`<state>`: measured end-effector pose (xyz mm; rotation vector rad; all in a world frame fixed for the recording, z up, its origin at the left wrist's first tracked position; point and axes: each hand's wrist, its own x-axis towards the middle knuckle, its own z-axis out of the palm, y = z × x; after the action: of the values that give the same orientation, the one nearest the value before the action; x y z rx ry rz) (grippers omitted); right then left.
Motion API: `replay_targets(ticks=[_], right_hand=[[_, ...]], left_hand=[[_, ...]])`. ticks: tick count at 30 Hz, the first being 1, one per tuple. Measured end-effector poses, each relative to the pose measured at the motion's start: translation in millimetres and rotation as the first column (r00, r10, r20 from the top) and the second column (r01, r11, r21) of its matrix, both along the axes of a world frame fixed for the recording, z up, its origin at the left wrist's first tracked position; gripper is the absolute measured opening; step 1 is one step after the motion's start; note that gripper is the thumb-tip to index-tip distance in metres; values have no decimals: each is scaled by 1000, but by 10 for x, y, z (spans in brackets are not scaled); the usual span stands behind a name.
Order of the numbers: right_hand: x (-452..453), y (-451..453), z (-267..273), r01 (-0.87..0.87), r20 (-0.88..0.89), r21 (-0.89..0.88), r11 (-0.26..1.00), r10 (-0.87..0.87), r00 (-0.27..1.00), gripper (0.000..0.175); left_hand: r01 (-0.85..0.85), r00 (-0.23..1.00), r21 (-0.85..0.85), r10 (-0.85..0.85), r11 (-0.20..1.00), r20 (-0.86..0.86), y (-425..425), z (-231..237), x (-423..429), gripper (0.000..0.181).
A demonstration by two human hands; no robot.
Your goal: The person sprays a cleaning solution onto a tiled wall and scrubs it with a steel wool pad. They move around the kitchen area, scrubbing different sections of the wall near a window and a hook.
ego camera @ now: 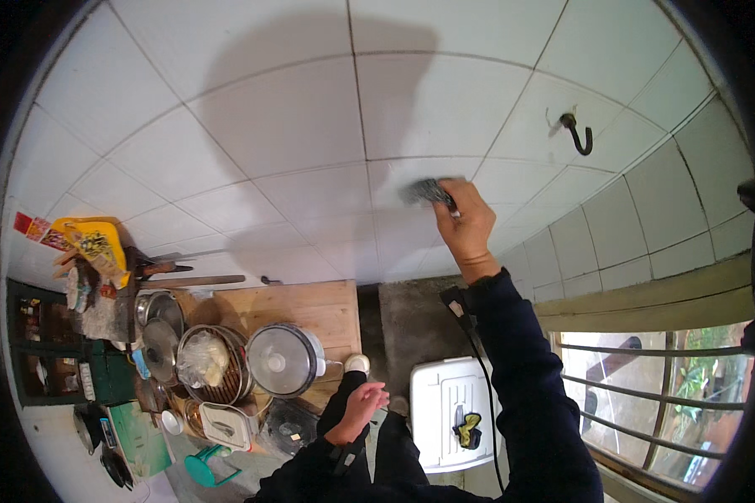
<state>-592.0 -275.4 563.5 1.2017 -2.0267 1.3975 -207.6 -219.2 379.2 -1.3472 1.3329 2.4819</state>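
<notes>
My right hand (pixel 467 221) is raised to the white tiled wall (pixel 308 126), its fingers closed on a grey scrubbing pad (pixel 425 192), perhaps steel wool, blurred and at the tile surface. Something small and pale shows between the fingers. My left hand (pixel 360 409) hangs low before my body, fingers loosely bent, with nothing seen in it. A dark strap or device is at each wrist, and a black cable (pixel 489 402) runs down beside my right sleeve.
A black hook (pixel 579 135) sticks out of the wall. Below left, a wooden counter (pixel 302 308) bears a lidded pot (pixel 282 360) and a basket (pixel 234 393). A white lidded box (pixel 428 418) stands below right, near a barred window (pixel 654 383). A teal stool (pixel 204 465) is lower left.
</notes>
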Motion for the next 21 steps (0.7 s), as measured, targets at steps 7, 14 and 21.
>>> replay_targets(ticks=[7, 14, 21], right_hand=[[-885, 858, -868, 612, 744, -179, 770, -301, 596, 40], [-1113, 940, -62, 486, 560, -377, 789, -224, 798, 30], [301, -369, -203, -20, 14, -3, 1000, 20, 1000, 40]], left_hand=[[80, 996, -5, -80, 997, -27, 8, -143, -270, 28], [104, 989, 82, -112, 991, 97, 53, -489, -175, 27], [171, 983, 113, -177, 979, 45, 230, -321, -241, 28]])
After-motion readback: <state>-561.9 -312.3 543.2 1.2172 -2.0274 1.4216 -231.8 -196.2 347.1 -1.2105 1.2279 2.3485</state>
